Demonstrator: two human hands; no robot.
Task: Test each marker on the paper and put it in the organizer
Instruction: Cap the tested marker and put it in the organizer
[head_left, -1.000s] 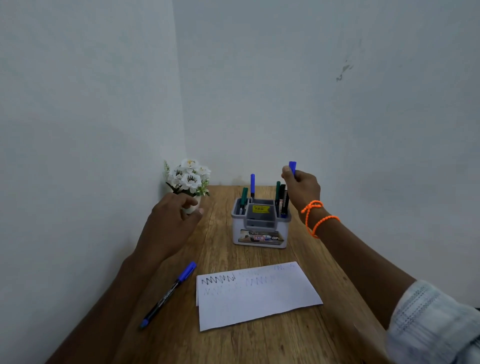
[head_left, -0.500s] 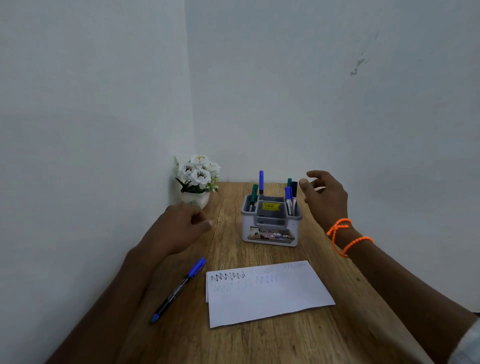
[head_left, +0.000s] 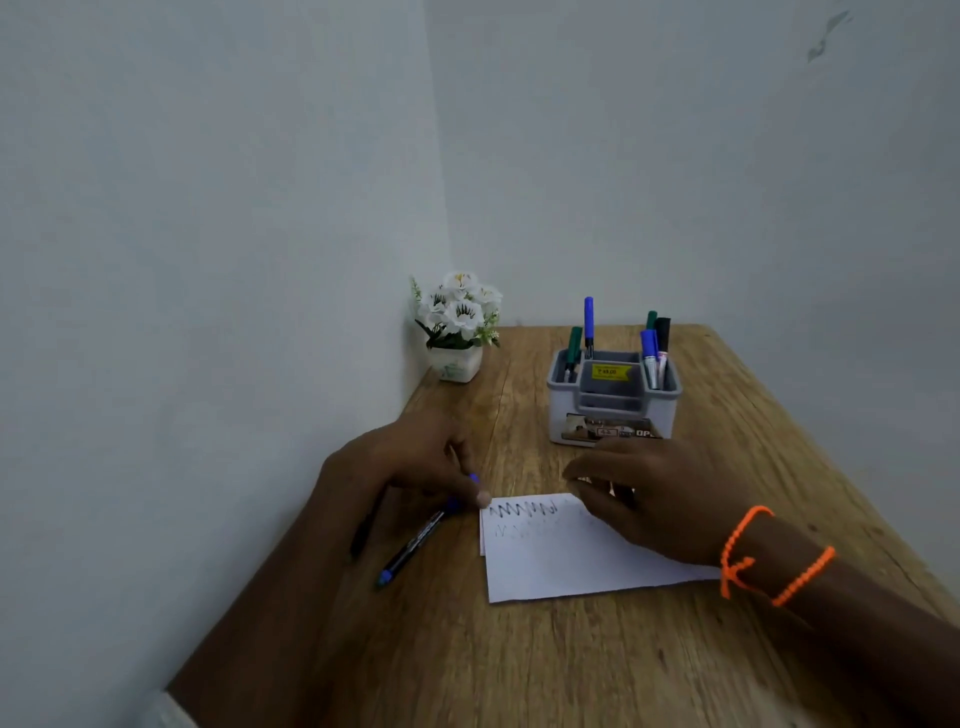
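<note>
From the head view, the left hand (head_left: 410, 462) curls its fingers down over the cap end of the blue marker (head_left: 415, 540) lying on the wooden table (head_left: 545, 665) just left of the paper (head_left: 566, 556), though whether it truly grips is unclear (motion blur). The right hand (head_left: 654, 499) hovers relaxed and empty over the paper, in front of the organizer (head_left: 613, 400), which holds several markers upright.

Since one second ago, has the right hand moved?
Yes. The right hand has come away from the organizer's right compartment, toward the camera, and is now over the paper.
</note>
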